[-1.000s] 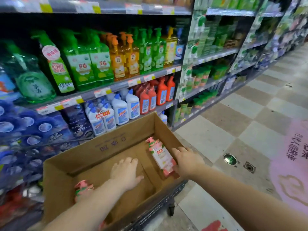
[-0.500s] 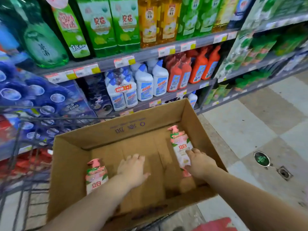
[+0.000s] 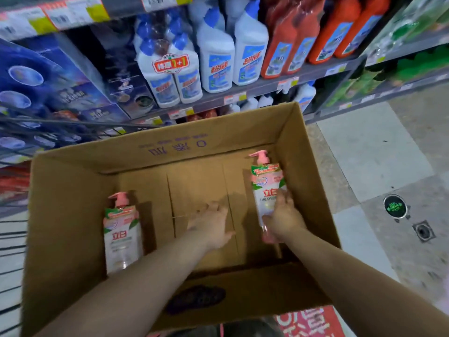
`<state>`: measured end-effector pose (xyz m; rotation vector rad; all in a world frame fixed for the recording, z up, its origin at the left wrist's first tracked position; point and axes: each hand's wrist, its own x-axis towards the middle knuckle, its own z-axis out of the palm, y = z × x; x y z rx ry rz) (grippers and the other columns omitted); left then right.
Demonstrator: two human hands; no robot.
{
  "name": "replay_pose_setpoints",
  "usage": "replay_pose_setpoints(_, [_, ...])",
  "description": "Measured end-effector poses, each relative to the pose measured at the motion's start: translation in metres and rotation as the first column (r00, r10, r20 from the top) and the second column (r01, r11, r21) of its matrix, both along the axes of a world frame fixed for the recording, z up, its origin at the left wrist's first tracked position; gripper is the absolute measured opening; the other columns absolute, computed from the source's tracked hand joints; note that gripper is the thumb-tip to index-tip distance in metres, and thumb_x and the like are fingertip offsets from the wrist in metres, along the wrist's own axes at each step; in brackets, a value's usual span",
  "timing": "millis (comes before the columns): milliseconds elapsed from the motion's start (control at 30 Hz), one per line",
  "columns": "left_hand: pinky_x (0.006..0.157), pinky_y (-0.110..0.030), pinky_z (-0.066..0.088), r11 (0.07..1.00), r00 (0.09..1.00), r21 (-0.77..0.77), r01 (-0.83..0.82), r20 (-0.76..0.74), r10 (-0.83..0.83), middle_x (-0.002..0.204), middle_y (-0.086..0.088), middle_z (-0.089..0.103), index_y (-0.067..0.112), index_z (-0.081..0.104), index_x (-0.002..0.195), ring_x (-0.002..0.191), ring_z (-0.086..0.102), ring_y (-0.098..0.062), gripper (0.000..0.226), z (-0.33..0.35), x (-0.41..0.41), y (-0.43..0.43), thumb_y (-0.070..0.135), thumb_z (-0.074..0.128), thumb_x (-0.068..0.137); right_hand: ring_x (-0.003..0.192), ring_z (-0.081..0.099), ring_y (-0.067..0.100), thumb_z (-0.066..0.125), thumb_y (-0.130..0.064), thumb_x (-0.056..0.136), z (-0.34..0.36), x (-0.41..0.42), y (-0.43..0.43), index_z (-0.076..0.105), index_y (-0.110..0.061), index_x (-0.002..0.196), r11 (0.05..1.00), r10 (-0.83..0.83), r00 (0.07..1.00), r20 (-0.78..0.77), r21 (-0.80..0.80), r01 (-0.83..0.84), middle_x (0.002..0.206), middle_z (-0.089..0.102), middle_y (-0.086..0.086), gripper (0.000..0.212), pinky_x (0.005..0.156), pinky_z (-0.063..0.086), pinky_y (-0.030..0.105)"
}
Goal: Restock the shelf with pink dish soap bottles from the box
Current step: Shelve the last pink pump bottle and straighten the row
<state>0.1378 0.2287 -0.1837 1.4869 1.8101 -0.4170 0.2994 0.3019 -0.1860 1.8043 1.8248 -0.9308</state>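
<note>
shelving: grey metal shelf (image 3: 313, 70) with price tags (image 3: 75, 10) on its edges | stock: white-and-blue bottles (image 3: 215, 57), orange bottles (image 3: 286, 45), dark blue boxes (image 3: 73, 93) at left, blurred green packs (image 3: 413, 66) at right | floor: pale and grey-brown checker tiles (image 3: 364, 147), round green marker (image 3: 394, 206) just beside a drain (image 3: 424, 231), red printed mat (image 3: 308, 322) at the bottom edge | left: black wire frame (image 3: 48, 122)

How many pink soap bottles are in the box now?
2, both in the cardboard box: the left bottle by its left wall, untouched; the right bottle by its right wall, gripped by the right hand. Arms may hide more.
</note>
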Motion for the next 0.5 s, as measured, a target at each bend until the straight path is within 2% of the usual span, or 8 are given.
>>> replay_pose_setpoints(67, [0.108, -0.043, 0.033, 0.998, 0.998, -0.051, -0.042, 0.034, 0.044, 0.151, -0.009, 0.028, 0.018, 0.026, 0.146, 0.135, 0.033, -0.03, 0.071, -0.007, 0.009, 0.004, 0.049, 0.053, 0.089, 0.131, 0.035, 0.037, 0.057, -0.036, 0.09, -0.007, -0.003, 0.001, -0.005, -0.016, 0.152, 0.999, -0.031, 0.999, 0.013, 0.041, 0.03, 0.158, 0.01, 0.008, 0.089, 0.104, 0.037, 0.044])
replay_pose_setpoints(133, [0.112, -0.044, 0.03, 0.985, 0.985, -0.114, -0.132, 0.095, 0.143, 0.154, -0.01, 0.023, 0.018, 0.02, 0.148, 0.139, 0.028, -0.031, 0.076, -0.016, 0.015, 0.007, 0.045, 0.056, 0.088, 0.129, 0.033, 0.035, 0.059, -0.044, 0.087, -0.013, -0.007, 0.002, -0.001, -0.016, 0.151, 0.996, -0.047, 0.998, 0.034, 0.077, 0.045, 0.152, 0.017, 0.01, 0.092, 0.101, 0.039, 0.045])
replay_pose_setpoints(200, [0.113, -0.042, 0.029, 0.956, 0.951, -0.173, -0.236, 0.158, 0.264, 0.157, -0.01, 0.018, 0.018, 0.013, 0.15, 0.141, 0.026, -0.03, 0.083, -0.025, 0.017, 0.007, 0.041, 0.061, 0.087, 0.128, 0.035, 0.033, 0.063, -0.045, 0.084, -0.019, -0.01, 0.008, 0.01, -0.017, 0.148, 0.992, -0.096, 0.995, 0.019, 0.078, 0.095, 0.145, 0.025, 0.01, 0.088, 0.096, 0.042, 0.043])
replay_pose_setpoints(267, [0.113, -0.04, 0.029, 0.928, 0.913, -0.204, -0.311, 0.207, 0.352, 0.157, -0.009, 0.017, 0.019, 0.01, 0.151, 0.14, 0.027, -0.029, 0.09, -0.034, 0.019, 0.007, 0.04, 0.066, 0.083, 0.123, 0.043, 0.03, 0.069, -0.039, 0.081, -0.025, -0.013, 0.017, 0.025, -0.017, 0.141, 0.969, -0.241, 0.969, -0.058, 0.037, 0.243, 0.137, 0.035, 0.009, 0.078, 0.088, 0.045, 0.041])
replay_pose_setpoints(333, [0.113, -0.041, 0.029, 0.897, 0.868, -0.227, -0.38, 0.246, 0.431, 0.157, -0.008, 0.017, 0.022, 0.009, 0.151, 0.14, 0.027, -0.028, 0.098, -0.042, 0.02, 0.006, 0.04, 0.072, 0.078, 0.094, 0.057, 0.019, 0.074, -0.034, 0.078, -0.035, -0.016, 0.026, 0.035, -0.016, 0.13, 0.902, -0.425, 0.886, -0.188, -0.008, 0.431, 0.117, 0.048, 0.002, 0.067, 0.067, 0.047, 0.028])
replay_pose_setpoints(367, [0.113, -0.041, 0.029, 0.878, 0.842, -0.241, -0.414, 0.264, 0.47, 0.158, -0.007, 0.017, 0.024, 0.009, 0.151, 0.14, 0.027, -0.028, 0.101, -0.047, 0.02, 0.005, 0.041, 0.074, 0.076, 0.076, 0.056, 0.011, 0.076, -0.032, 0.077, -0.039, -0.018, 0.029, 0.037, -0.015, 0.125, 0.864, -0.495, 0.835, -0.239, -0.037, 0.502, 0.106, 0.052, -0.002, 0.064, 0.056, 0.042, 0.023])
replay_pose_setpoints(400, [0.112, -0.041, 0.03, 0.856, 0.813, -0.255, -0.449, 0.281, 0.51, 0.157, -0.006, 0.018, 0.026, 0.01, 0.151, 0.14, 0.027, -0.028, 0.103, -0.051, 0.021, 0.005, 0.041, 0.076, 0.073, 0.067, 0.053, 0.007, 0.077, -0.032, 0.076, -0.044, -0.02, 0.033, 0.038, -0.014, 0.122, 0.825, -0.555, 0.784, -0.277, -0.07, 0.56, 0.101, 0.056, -0.002, 0.063, 0.051, 0.04, 0.021])
replay_pose_setpoints(500, [0.109, -0.042, 0.034, 0.767, 0.686, -0.315, -0.559, 0.343, 0.641, 0.156, -0.004, 0.023, 0.027, 0.014, 0.15, 0.138, 0.032, -0.027, 0.105, -0.067, 0.022, 0.006, 0.039, 0.08, 0.069, 0.078, 0.065, 0.021, 0.081, -0.032, 0.072, -0.058, -0.025, 0.039, 0.041, -0.015, 0.114, 0.681, -0.729, 0.614, -0.301, -0.229, 0.696, 0.096, 0.062, 0.002, 0.061, 0.062, 0.054, 0.034])
